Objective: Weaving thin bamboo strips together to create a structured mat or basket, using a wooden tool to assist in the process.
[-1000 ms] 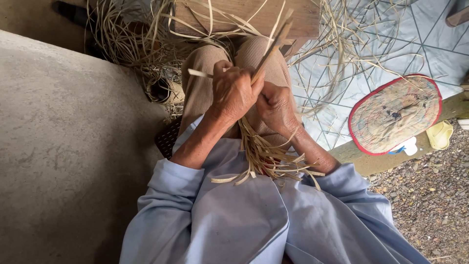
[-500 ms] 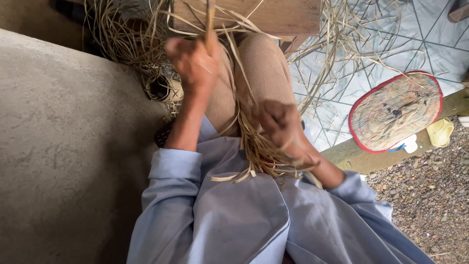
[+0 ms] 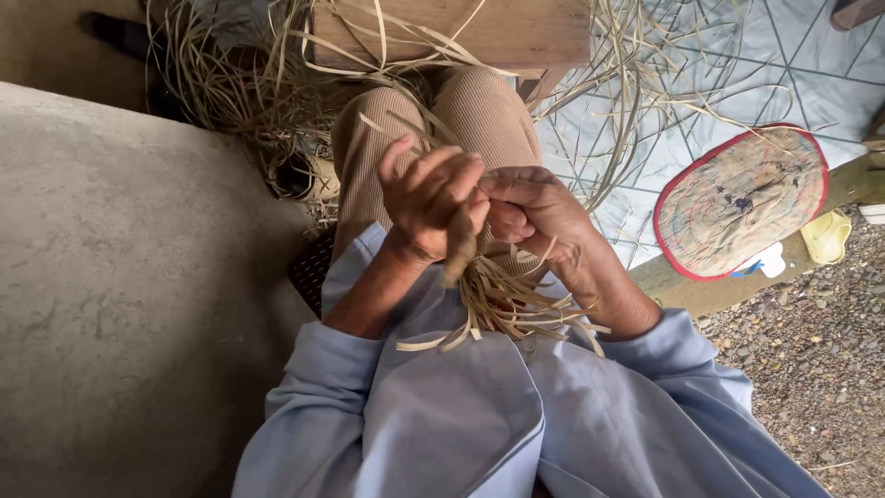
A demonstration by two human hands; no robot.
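Your left hand (image 3: 429,198) is raised over your lap with its fingers half curled and spread, the thumb side meeting your right hand (image 3: 530,212) at the middle of the frame. You have a thin strip pinched there, though how firmly the left fingers close on it is hard to tell, since part of the hand is blurred. Your right hand is closed into a loose fist around the top of the bundle of straw strips (image 3: 502,300), knuckles up, thumb pressing toward the left hand.

That bundle sits directly below both hands: it leaves the underside of your right fist and fans downward toward your body, its loose pale ends spreading over the front of your light blue shirt (image 3: 461,415). So the strips are between your 2 wrists, touching the right hand and just under the left.

Your knees, in tan ribbed trousers (image 3: 479,115), lie just beyond the hands. Past them a wooden bench (image 3: 452,32) stands at the top of the frame, with long strips draped over its edge and a tangled heap of straw (image 3: 221,92) to its left. A grey concrete slab (image 3: 129,277) fills the left side. To your right, on the tiled floor (image 3: 719,83), lies a round woven fan with a red rim (image 3: 742,198), well apart from your hands, beside gravel (image 3: 811,369).
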